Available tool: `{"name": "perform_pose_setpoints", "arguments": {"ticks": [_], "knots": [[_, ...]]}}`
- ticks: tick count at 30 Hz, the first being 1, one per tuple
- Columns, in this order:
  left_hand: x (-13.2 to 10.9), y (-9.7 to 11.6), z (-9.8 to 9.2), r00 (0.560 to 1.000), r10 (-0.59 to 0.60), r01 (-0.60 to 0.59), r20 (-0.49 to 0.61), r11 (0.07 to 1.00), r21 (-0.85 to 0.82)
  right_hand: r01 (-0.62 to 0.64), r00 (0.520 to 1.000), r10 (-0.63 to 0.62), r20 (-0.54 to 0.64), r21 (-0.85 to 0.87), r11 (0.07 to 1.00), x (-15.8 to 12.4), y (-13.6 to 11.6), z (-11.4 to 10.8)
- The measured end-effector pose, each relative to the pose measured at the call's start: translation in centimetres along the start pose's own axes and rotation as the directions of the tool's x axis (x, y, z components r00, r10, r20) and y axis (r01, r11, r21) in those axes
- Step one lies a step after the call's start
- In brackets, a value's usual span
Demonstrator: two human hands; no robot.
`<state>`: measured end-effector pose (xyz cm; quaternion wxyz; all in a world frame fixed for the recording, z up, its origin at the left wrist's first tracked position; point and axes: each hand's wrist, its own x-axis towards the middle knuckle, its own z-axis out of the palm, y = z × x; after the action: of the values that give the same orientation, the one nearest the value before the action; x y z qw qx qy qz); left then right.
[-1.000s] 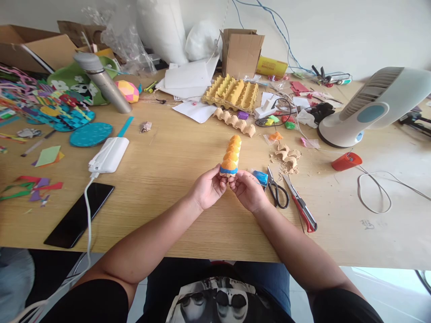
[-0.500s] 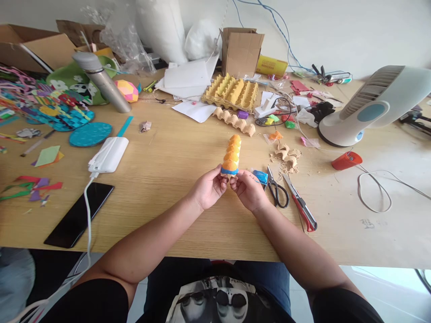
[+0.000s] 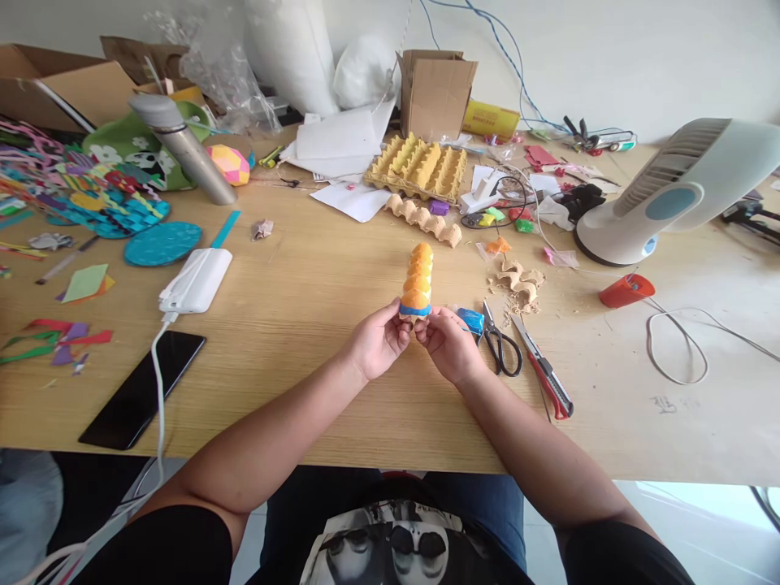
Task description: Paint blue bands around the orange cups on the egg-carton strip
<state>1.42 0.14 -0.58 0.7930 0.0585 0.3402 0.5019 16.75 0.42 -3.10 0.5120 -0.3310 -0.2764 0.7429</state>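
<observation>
Between both hands is an egg carton strip (image 3: 418, 276), its row of bumps coated in orange with a blue band around the near end. My left hand (image 3: 381, 340) pinches that near end from the left, thumb by the blue band. From the right, my right hand (image 3: 452, 345) grips the same end with thumb and fingers. Just beyond the right hand lies a blue packet (image 3: 471, 320), partly hidden by it. Black-handled scissors (image 3: 503, 345) and a red utility knife (image 3: 552, 375) lie to its right.
Egg carton scraps (image 3: 519, 283), an uncoated carton strip (image 3: 423, 218) and a yellow egg tray (image 3: 419, 169) lie farther back. A white fan (image 3: 661, 195) and red cup (image 3: 627, 291) stand right. On the left are a phone (image 3: 146, 390), a cabled power bank (image 3: 196, 280) and a steel bottle (image 3: 188, 154).
The far end of the egg carton strip has tilted slightly to the left. Both hands keep the same hold in nearly the same place.
</observation>
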Motion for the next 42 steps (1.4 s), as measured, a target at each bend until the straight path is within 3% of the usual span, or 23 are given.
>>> {"name": "perform_pose_setpoints", "arguments": {"ticks": [18, 28, 34, 42], "knots": [[0.0, -1.1, -0.1, 0.999, 0.037, -0.037, -0.018, 0.999, 0.027, -0.015, 0.993, 0.019, -0.113, 0.036, 0.999, 0.2, 0.2, 0.0], [-0.3, 0.1, 0.5, 1.000, -0.008, 0.008, 0.018, 1.000, 0.001, -0.007, 0.995, 0.002, 0.101, 0.049, 0.999, 0.1, 0.0, -0.2], [-0.4, 0.2, 0.6, 1.000, -0.023, 0.024, 0.013, 1.000, -0.008, 0.046, 0.993, -0.045, 0.105, -0.006, 0.999, 0.1, 0.2, -0.2], [-0.2, 0.1, 0.3, 1.000, -0.013, 0.013, 0.025, 1.000, 0.003, 0.027, 0.994, -0.025, 0.104, -0.021, 0.999, -0.2, -0.1, 0.0]]}}
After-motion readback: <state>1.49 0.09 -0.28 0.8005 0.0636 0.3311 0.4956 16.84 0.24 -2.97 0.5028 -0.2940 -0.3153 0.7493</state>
